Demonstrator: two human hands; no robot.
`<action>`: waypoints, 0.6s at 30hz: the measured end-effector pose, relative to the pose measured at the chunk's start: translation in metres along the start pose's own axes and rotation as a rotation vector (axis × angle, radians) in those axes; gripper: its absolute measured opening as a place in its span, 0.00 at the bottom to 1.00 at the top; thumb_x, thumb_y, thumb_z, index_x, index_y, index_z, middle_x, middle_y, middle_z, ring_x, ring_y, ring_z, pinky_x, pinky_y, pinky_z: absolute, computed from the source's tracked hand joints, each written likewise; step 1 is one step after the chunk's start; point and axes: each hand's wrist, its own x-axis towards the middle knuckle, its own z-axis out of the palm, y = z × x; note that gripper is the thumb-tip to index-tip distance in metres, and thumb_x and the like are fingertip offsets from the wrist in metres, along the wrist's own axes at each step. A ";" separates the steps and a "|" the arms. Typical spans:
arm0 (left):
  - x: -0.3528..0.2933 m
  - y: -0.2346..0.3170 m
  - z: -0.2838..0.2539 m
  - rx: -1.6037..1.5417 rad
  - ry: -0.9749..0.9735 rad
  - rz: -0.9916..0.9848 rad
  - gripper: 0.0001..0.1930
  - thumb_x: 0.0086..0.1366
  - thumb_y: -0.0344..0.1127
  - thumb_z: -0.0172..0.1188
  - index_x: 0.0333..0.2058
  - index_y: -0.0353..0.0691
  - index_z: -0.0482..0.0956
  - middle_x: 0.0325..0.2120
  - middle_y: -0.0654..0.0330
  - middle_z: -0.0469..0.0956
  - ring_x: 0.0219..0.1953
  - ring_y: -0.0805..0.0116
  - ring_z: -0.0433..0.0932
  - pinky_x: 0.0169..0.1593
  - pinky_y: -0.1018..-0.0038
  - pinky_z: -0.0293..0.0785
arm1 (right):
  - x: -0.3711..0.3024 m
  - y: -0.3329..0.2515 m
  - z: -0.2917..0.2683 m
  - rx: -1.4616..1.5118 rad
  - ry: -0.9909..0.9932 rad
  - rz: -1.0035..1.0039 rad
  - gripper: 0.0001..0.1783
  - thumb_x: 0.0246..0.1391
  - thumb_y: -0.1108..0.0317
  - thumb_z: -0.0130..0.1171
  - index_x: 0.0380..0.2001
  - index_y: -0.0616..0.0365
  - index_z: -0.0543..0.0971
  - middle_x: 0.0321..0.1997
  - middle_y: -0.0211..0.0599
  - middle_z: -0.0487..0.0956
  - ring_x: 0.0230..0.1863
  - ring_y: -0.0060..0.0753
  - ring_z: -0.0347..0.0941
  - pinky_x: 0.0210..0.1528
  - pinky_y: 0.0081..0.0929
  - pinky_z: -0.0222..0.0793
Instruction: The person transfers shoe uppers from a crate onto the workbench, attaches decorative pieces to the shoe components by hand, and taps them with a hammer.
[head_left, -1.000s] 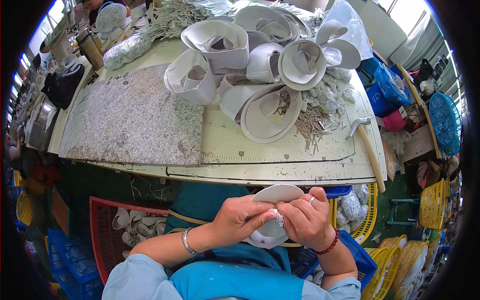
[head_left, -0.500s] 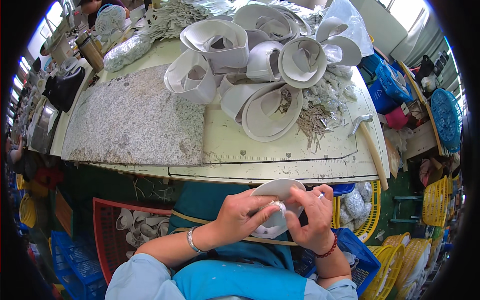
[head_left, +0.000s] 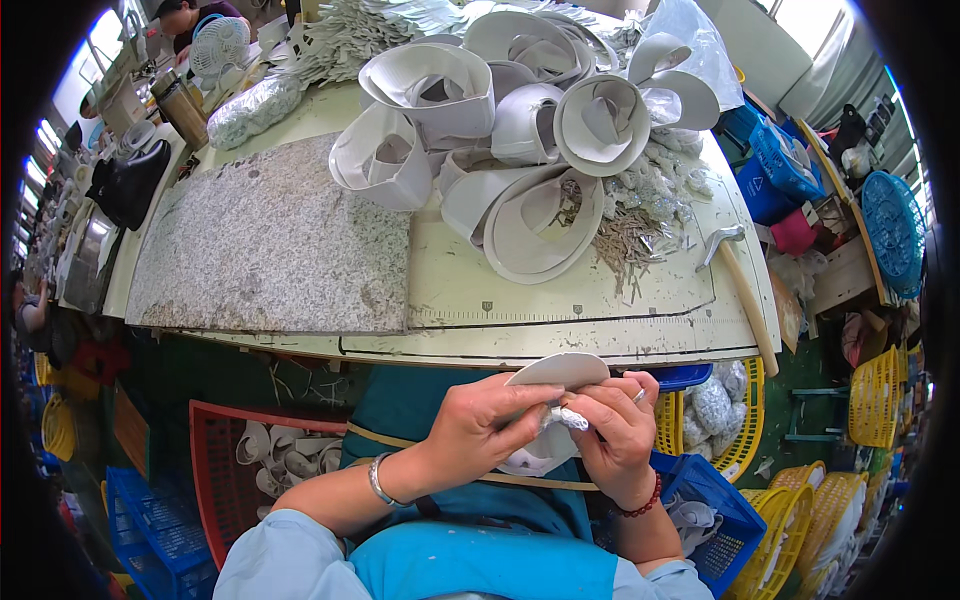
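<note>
Between my hands, over my lap and just off the table's near edge, is a white curved piece [head_left: 560, 370] of stiff sheet, bent into a loop. My left hand [head_left: 490, 415] pinches its left side between thumb and fingers. On the other side, my right hand [head_left: 615, 425] is closed with its fingers curled at the piece. A small crumpled silvery-white bit [head_left: 573, 418] pokes out between my two hands. Similar white looped pieces [head_left: 425, 85] lie piled on the table [head_left: 520, 335] ahead.
A speckled stone slab [head_left: 270, 240] lies on the table's left. At the right are a hammer [head_left: 745, 295] and a heap of small strips [head_left: 628, 248] beside clear bags. A red basket [head_left: 207, 480], a blue basket [head_left: 735, 545] and yellow baskets [head_left: 875, 400] stand around me. Another person [head_left: 195, 20] sits far left.
My right hand's fingers have closed in around the piece, where they were more spread before. The white piece has tipped, and the silvery bit shows more plainly.
</note>
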 end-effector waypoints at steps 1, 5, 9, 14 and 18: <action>0.000 -0.002 0.000 0.041 0.021 0.069 0.12 0.59 0.26 0.61 0.42 0.38 0.82 0.34 0.53 0.82 0.30 0.65 0.81 0.33 0.74 0.77 | 0.000 -0.001 0.000 -0.001 -0.006 0.001 0.15 0.42 0.74 0.65 0.38 0.51 0.81 0.37 0.30 0.81 0.38 0.31 0.74 0.52 0.37 0.53; 0.003 0.005 -0.004 0.193 0.012 0.191 0.11 0.54 0.25 0.64 0.38 0.39 0.83 0.33 0.56 0.82 0.24 0.65 0.81 0.26 0.75 0.76 | 0.001 -0.001 -0.002 -0.008 0.004 0.001 0.15 0.43 0.74 0.64 0.38 0.51 0.82 0.38 0.30 0.81 0.39 0.31 0.75 0.54 0.38 0.52; 0.004 0.008 -0.009 0.266 -0.003 0.260 0.11 0.53 0.26 0.65 0.37 0.40 0.83 0.33 0.58 0.82 0.22 0.65 0.80 0.24 0.75 0.75 | 0.003 -0.008 -0.008 0.002 -0.043 -0.016 0.17 0.43 0.72 0.65 0.40 0.52 0.80 0.38 0.30 0.81 0.39 0.31 0.75 0.54 0.39 0.52; 0.003 0.009 -0.009 0.321 -0.006 0.347 0.11 0.52 0.29 0.66 0.37 0.41 0.83 0.33 0.60 0.82 0.22 0.67 0.79 0.22 0.76 0.73 | 0.003 -0.014 -0.009 -0.034 -0.058 -0.028 0.19 0.44 0.67 0.68 0.43 0.52 0.79 0.37 0.29 0.82 0.37 0.30 0.76 0.54 0.40 0.52; 0.002 0.007 -0.007 0.324 -0.006 0.361 0.12 0.51 0.28 0.66 0.37 0.40 0.83 0.32 0.60 0.82 0.21 0.67 0.79 0.22 0.76 0.72 | -0.001 -0.013 -0.007 -0.157 -0.066 -0.060 0.17 0.44 0.62 0.69 0.39 0.53 0.80 0.35 0.29 0.81 0.35 0.28 0.75 0.52 0.39 0.53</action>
